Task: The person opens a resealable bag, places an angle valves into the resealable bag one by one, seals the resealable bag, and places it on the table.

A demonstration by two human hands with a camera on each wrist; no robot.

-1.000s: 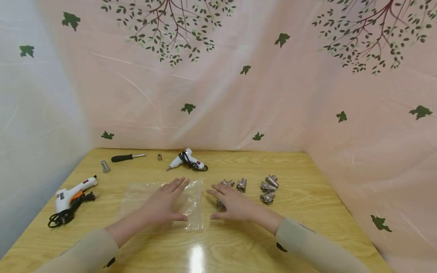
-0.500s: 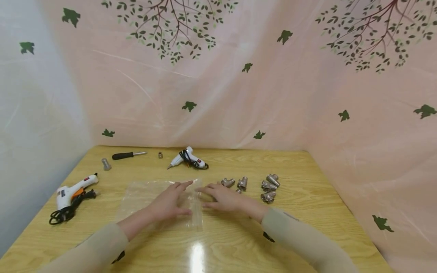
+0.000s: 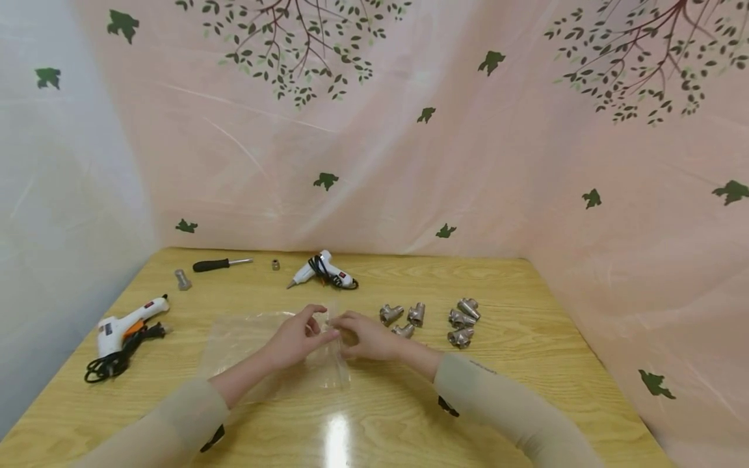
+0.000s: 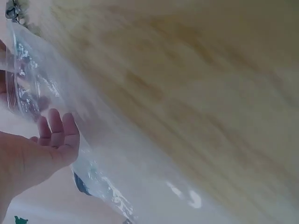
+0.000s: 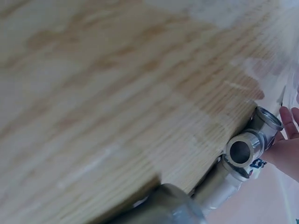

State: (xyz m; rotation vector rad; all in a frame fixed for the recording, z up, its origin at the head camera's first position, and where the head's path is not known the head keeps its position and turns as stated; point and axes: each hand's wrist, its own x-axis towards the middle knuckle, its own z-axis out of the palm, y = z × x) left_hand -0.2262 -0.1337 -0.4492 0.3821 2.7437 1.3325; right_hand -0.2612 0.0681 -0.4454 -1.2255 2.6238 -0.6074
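Both hands meet at the bag's [image 3: 275, 354] right edge: left hand [image 3: 298, 338] and right hand [image 3: 363, 338] pinch it; the bag stretches leftward across the bench [image 3: 526, 338].

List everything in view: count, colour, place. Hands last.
Plastic bag: one, clear, flat on the table in front of the person, right edge lifted.
Pipe fittings: about six, silver metal, in small groups right of the bag.
Glue gun: one, white and orange with black cord, left edge.
Second glue gun: one, white, black cord wrapped round it, far centre.
Screwdriver: one, black handle, far left.
Small metal parts: two, grey, one on each side of the screwdriver.
Table: one, light wood.
Curtain: pink, with tree and bird print, behind and to the right.
Left hand: pinches the bag's right edge.
Right hand: at the same edge, fingers curled.
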